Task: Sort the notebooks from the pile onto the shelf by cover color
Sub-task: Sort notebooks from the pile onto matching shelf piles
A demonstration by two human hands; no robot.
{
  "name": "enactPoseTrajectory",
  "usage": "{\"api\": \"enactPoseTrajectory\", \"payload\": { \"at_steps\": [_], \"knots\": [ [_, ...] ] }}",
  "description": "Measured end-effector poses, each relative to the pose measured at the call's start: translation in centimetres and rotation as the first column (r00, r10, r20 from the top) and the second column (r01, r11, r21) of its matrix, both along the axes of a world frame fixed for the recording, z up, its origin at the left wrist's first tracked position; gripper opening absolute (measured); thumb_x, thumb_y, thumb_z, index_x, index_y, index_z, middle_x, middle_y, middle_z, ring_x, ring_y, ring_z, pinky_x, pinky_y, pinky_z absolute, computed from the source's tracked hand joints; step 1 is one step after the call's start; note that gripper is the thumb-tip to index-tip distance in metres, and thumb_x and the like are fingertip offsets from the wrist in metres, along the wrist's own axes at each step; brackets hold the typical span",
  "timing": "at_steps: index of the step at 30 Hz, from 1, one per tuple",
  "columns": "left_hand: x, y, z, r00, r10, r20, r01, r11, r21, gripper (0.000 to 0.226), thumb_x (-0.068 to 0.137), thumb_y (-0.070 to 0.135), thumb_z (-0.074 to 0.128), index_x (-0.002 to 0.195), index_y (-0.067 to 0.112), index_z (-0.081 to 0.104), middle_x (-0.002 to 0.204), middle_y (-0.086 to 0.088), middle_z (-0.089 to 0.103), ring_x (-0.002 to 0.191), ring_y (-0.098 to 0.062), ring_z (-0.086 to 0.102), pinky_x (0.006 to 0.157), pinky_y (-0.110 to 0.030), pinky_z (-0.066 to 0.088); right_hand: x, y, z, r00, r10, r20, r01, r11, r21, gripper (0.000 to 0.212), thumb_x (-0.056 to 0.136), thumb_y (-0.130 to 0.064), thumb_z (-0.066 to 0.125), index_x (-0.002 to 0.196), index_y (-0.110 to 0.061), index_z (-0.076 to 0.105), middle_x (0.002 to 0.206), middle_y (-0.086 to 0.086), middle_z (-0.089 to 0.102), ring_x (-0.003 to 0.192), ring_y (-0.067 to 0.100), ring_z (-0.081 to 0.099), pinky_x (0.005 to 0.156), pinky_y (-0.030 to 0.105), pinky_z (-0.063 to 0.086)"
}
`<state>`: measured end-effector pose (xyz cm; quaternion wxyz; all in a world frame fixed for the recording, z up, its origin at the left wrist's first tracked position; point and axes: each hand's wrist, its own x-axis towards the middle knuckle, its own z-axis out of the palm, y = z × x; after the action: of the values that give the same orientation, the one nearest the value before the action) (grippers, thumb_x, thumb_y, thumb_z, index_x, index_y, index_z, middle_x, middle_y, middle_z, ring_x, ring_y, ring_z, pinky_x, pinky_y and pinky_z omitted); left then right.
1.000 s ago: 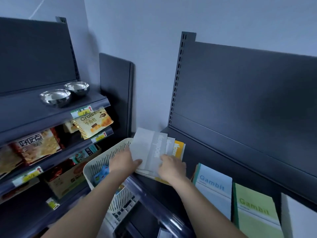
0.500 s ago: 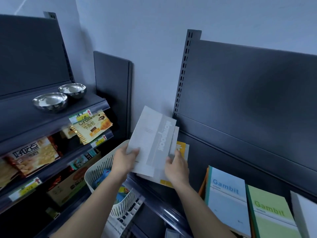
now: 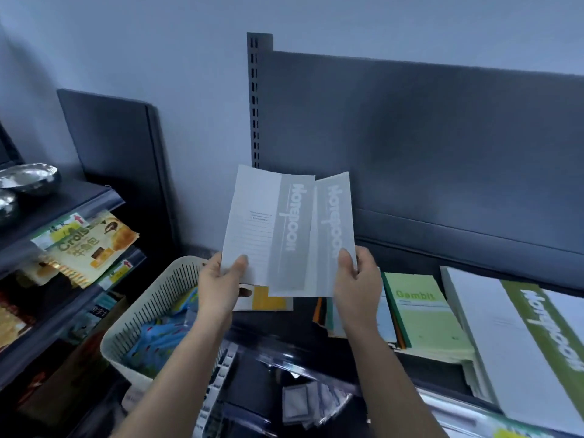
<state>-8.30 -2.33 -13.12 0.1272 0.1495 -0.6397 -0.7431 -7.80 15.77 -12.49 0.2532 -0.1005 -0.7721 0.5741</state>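
I hold two grey-striped white notebooks upright above the dark shelf [image 3: 303, 314], fanned apart. My left hand [image 3: 219, 287] pinches the front notebook [image 3: 268, 229] at its lower left corner. My right hand [image 3: 358, 282] grips the rear notebook [image 3: 335, 222] at its lower right edge. Beneath them, a notebook with a yellow stripe [image 3: 268, 301] lies flat on the shelf. To the right lie a light-blue notebook [image 3: 387, 317], a green "Gambit" notebook [image 3: 423, 311] on its stack, and a white notebook with a green stripe [image 3: 518, 339].
A white slatted basket [image 3: 148, 314] holding blue packets sits left of the shelf. Snack shelves with a croissant packet [image 3: 91, 245] and metal bowls [image 3: 28, 178] stand at far left. Small clear packets [image 3: 303, 403] lie on a lower level. A dark back panel [image 3: 442, 153] rises behind.
Both hands lifted the grey notebooks off the pile and raised them upright, then split them apart, one in each hand. The view swung right, showing more of the sorted stacks.
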Motion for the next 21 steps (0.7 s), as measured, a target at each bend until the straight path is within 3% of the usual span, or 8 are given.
{"api": "enactPoseTrajectory", "payload": {
  "at_steps": [4, 9, 16, 21],
  "knots": [
    [1.1, 3.8, 0.0, 0.995, -0.094, -0.011, 0.094, 0.995, -0.042, 0.006, 0.095, 0.01, 0.055, 0.099, 0.01, 0.059, 0.072, -0.006, 0.062, 0.045, -0.017, 0.056, 0.036, -0.023, 0.04, 3.0, 5.0, 0.8, 0.975, -0.211, -0.063, 0.213, 0.976, 0.036, 0.034, 0.097, -0.02, 0.051, 0.066, -0.022, 0.039, 0.055, -0.007, 0.039, 0.05, 0.006, 0.038, 0.053, 0.021, 0.031],
    [3.1, 9.4, 0.6, 0.985, -0.17, -0.032, 0.168, 0.985, -0.049, 0.005, 0.096, 0.009, 0.054, 0.096, 0.011, 0.059, 0.068, -0.006, 0.06, 0.036, -0.007, 0.051, 0.034, -0.019, 0.038, 6.7, 11.0, 1.2, 0.935, -0.339, -0.1, 0.346, 0.937, 0.052, 0.016, 0.099, -0.024, 0.05, 0.087, -0.016, 0.056, 0.067, -0.01, 0.056, 0.06, 0.003, 0.05, 0.057, 0.027, 0.039],
    [6.4, 19.4, 1.1, 0.952, -0.304, -0.041, 0.303, 0.952, -0.039, 0.007, 0.097, 0.01, 0.052, 0.101, 0.007, 0.058, 0.07, -0.017, 0.06, 0.039, -0.01, 0.053, 0.037, -0.021, 0.038, 13.0, 21.4, 1.5, 0.882, -0.462, -0.099, 0.467, 0.883, 0.046, 0.018, 0.099, -0.028, 0.049, 0.085, -0.018, 0.055, 0.071, -0.009, 0.059, 0.066, 0.016, 0.057, 0.06, 0.034, 0.047],
    [10.5, 28.2, 1.1, 0.927, -0.373, -0.026, 0.373, 0.928, -0.008, 0.009, 0.097, 0.012, 0.053, 0.102, 0.008, 0.059, 0.076, -0.012, 0.064, 0.045, -0.014, 0.056, 0.039, -0.02, 0.04, 18.3, 30.1, 2.1, 0.875, -0.481, -0.052, 0.484, 0.872, 0.076, 0.017, 0.1, -0.029, 0.047, 0.089, -0.017, 0.054, 0.073, -0.01, 0.058, 0.066, 0.009, 0.055, 0.058, 0.029, 0.044]
  ]
}}
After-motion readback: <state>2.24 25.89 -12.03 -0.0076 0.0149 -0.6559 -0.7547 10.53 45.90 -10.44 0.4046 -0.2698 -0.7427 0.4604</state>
